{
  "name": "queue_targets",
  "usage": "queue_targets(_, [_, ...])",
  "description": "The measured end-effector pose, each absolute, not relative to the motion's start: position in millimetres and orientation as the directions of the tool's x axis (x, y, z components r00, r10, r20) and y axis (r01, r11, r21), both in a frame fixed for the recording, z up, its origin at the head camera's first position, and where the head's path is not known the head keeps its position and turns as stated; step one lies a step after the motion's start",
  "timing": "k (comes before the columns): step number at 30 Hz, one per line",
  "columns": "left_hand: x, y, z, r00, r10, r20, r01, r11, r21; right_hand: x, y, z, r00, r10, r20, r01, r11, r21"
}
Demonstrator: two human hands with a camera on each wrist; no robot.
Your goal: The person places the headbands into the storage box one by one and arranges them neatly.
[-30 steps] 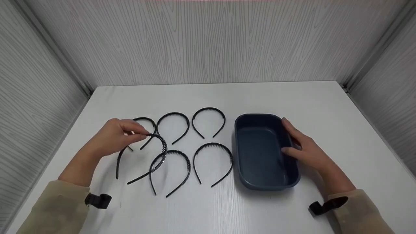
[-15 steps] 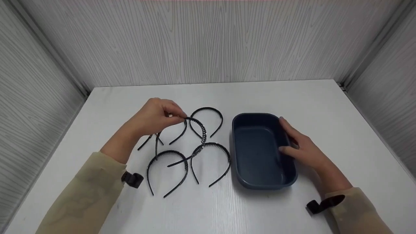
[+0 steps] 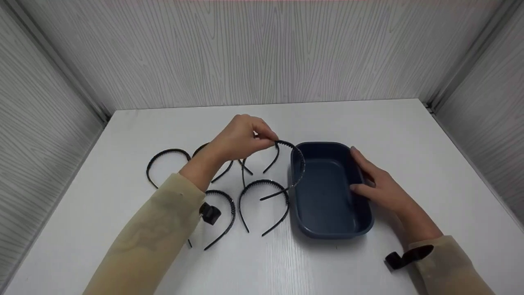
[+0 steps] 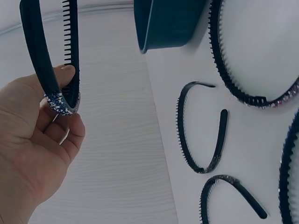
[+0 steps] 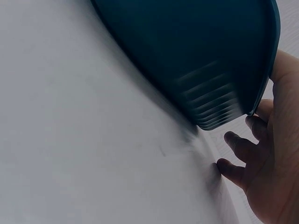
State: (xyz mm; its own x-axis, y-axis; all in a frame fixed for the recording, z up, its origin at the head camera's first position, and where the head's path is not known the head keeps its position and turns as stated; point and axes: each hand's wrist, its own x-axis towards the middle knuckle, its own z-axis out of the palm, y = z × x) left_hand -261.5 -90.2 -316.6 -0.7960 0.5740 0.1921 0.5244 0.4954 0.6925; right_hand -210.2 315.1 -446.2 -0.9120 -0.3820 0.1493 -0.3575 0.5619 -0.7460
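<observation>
A toothed black headband (image 3: 303, 164) is held up over a white table (image 3: 348, 266), pinched between the thumb and fingers of a person's left hand (image 3: 245, 137). Glitter is seen on its band at the grip in the left wrist view. In the head view, the loop is shown overlapping the left rim of a dark blue bin (image 3: 327, 196); whether the rim is touched cannot be told. The bin's right wall is grasped by the right hand (image 3: 378, 186), the thumb laid inside and the fingers placed outside. To the bin's left, five more headbands (image 3: 264, 180) are spread flat on the table, three in a back row and two in front, with some partly hidden by the left hand and forearm. Beige sleeves (image 3: 143, 241) and black wrist mounts (image 3: 409, 257) are worn on both arms. The table is backed and flanked by grey wood-grain panels (image 3: 262, 53).
</observation>
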Motion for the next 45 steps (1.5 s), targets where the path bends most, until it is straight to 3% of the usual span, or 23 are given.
queue_targets(19, [-271.6,-10.9,-341.3,-0.762,0.627,0.162,0.568,0.529,0.630,-205.3,317.9,-442.3,-0.913,-0.379,0.152,-0.359,0.568,-0.740])
queue_targets(45, [-282.3,25.8,-368.8,-0.739,0.656,0.154,0.598,0.533,0.599,-203.9,322.9,-442.8,-0.911,-0.382,0.159,-0.363,0.555,-0.749])
